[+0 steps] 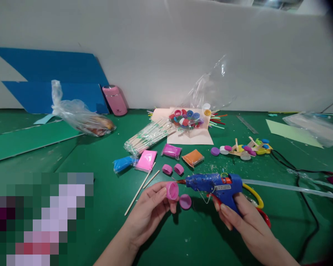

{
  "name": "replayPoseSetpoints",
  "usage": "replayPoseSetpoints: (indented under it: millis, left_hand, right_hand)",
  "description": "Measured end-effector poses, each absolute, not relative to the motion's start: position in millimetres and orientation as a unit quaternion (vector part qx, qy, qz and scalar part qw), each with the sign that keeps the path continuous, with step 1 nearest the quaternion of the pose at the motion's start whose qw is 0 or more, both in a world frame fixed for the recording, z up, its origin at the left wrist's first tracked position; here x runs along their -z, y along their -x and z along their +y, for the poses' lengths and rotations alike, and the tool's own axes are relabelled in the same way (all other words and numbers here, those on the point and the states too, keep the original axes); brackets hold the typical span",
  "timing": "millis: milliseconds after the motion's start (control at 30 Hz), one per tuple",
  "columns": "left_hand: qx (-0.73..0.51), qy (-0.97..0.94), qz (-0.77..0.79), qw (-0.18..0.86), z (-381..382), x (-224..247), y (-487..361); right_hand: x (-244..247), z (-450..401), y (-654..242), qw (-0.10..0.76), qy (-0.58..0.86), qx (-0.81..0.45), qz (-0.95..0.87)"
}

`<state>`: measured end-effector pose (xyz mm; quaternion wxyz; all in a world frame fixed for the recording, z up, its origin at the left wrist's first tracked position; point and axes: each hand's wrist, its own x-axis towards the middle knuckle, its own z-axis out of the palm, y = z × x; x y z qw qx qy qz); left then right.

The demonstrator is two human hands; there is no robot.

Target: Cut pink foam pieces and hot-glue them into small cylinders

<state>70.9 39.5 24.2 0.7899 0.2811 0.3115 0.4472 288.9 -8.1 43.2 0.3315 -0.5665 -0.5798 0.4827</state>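
Observation:
My left hand (152, 205) pinches a pink bottle cap (172, 191), its hollow side turned toward me. A blue hot glue gun (215, 184) is gripped in my right hand (242, 221), fingers around its handle. The gun's nozzle points left and reaches the upper edge of the cap; whether it touches is hard to tell. A clear glue stick (291, 188) runs out of the gun's back to the right. Another pink cap (185, 201) lies on the table just right of my left fingers, and two pink caps (167, 169) rest beyond.
Clay packets (146, 160), wooden sticks (140, 189) and a bag of sticks (148, 136) lie ahead. Farther back are colourful caps in a bag (187, 119). A small craft vehicle (245, 149) and black cord (308, 207) are at right. Scissors (256, 195) lie behind the gun.

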Motion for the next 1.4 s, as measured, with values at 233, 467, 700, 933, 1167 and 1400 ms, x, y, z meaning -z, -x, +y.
replayPoseSetpoints:
  millis: [233, 467, 700, 933, 1167, 1400]
  left_hand:
    - [-0.452, -0.286, 0.308, 0.787, 39.2, -26.5, -70.4]
    - [-0.456, -0.279, 0.312, 0.785, 39.5, -27.8, -71.7]
    - [-0.457, -0.281, 0.305, 0.787, 39.6, -28.1, -71.4]
    - [-0.455, -0.282, 0.313, 0.785, 39.3, -27.9, -71.2]
    - [-0.463, -0.281, 0.310, 0.781, 40.4, -28.8, -71.4]
    - [-0.463, -0.256, 0.318, 0.787, 40.0, -28.9, -71.9]
  right_hand:
    - [-44.0, -7.5, -289.5, 0.327, 0.573, -0.478, -0.579]
    - [-39.4, -11.3, -290.4, 0.337, 0.572, -0.494, -0.562]
    - [-38.8, -13.2, -291.7, 0.342, 0.576, -0.483, -0.564]
    - [-38.4, -14.6, -290.0, 0.362, 0.577, -0.467, -0.564]
    - [-36.9, -17.1, -291.7, 0.332, 0.588, -0.485, -0.556]
    - [-38.5, -18.1, -287.6, 0.358, 0.591, -0.477, -0.543]
